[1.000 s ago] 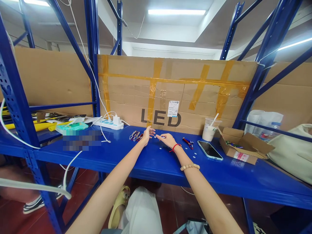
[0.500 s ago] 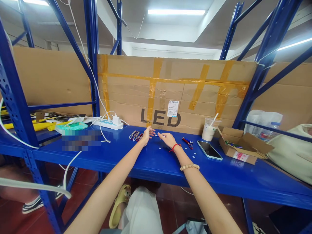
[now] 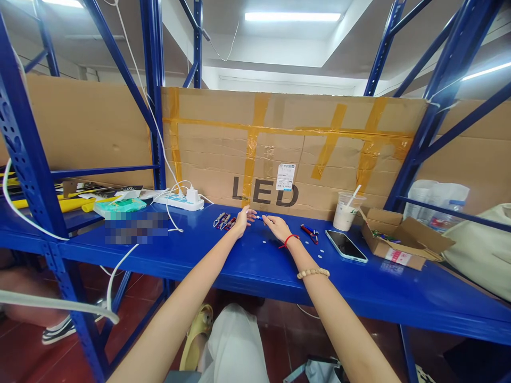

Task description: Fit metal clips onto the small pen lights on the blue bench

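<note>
Over the blue shelf top, my left hand (image 3: 242, 221) and my right hand (image 3: 277, 226) face each other. Between their fingertips is a small blue stick-like piece (image 3: 259, 217), too small to make out fully. My right hand pinches its near end, and the fingers of my left hand close around the other end. Left of my left hand lies a row of several small metallic keychains with carabiner clips (image 3: 224, 221), mostly red and dark. Right of my right hand lie red and blue keychain pieces (image 3: 310, 233). Several small white discs (image 3: 320, 251) are scattered near my right wrist.
A phone (image 3: 346, 246), a drink cup with a straw (image 3: 346, 211) and an open cardboard box (image 3: 395, 239) stand to the right. A white power strip (image 3: 179, 200) and a green packet (image 3: 120, 207) lie left. Tall cardboard (image 3: 207, 143) closes the back; blue rack posts (image 3: 154, 96) flank it.
The blue piece between my fingertips shows more clearly now, and my hands have shifted only slightly. The whole view has moved a little to the right.
</note>
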The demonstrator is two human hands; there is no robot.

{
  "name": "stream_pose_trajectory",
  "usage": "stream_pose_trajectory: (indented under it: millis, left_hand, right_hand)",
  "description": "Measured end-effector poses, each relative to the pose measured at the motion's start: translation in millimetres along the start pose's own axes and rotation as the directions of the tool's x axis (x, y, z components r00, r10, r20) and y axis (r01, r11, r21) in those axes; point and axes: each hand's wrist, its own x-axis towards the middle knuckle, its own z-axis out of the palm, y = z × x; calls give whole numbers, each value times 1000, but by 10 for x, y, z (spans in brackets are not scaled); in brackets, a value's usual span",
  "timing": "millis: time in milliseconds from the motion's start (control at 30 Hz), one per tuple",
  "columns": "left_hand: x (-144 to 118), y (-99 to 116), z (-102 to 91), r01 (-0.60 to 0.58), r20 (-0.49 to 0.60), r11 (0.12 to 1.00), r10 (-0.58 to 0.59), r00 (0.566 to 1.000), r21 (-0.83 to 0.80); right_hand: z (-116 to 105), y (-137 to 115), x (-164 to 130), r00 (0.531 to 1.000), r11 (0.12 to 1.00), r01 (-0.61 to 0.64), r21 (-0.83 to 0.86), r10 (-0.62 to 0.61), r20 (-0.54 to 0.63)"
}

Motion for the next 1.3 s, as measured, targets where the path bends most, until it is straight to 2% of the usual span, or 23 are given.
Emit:
stream_pose_trajectory:
  millis: [767,1000,1300]
  left_hand:
    - [14,-11,-7,24,6,999,-24,1000,29]
    - [0,0,-7,29,13,999,-30,999,38]
    - [7,-11,1,31,13,998,-32,999,46]
  right_hand:
    - [-23,-45,-31,998,997,-33,-66,36,49]
    - [-7,-44,-60,1000,987,13,-158,-13,-1]
    - [-20,-50,-57,1000,987,0,-159,4,28]
